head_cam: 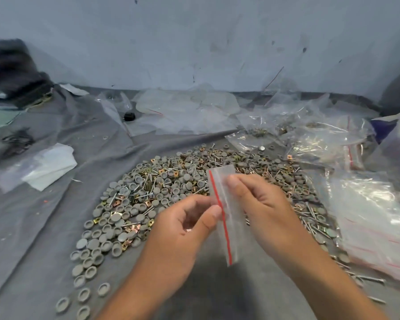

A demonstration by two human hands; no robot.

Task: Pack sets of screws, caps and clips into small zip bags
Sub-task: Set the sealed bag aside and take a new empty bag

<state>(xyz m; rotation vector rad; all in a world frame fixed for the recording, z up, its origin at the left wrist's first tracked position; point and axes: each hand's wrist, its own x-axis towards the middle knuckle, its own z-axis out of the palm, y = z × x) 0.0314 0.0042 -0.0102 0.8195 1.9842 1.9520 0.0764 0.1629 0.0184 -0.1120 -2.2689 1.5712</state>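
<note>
A small clear zip bag [226,229] with a red seal line is held upright above the pile. My left hand [183,229] pinches its left edge near the seal between thumb and fingers. My right hand [256,204] grips the bag from the right, thumb on its front. Whether the bag holds anything cannot be told. Beneath both hands lies a wide pile of grey round caps [116,220], silver screws [310,218] and gold-coloured clips [125,228] spread on a grey cloth [44,227].
A stack of empty red-lined zip bags [374,227] lies at the right. Larger clear plastic bags [321,132], some holding parts, crowd the back right. White paper [49,167] lies at the left, a dark bundle [12,68] at the far left, a wall behind.
</note>
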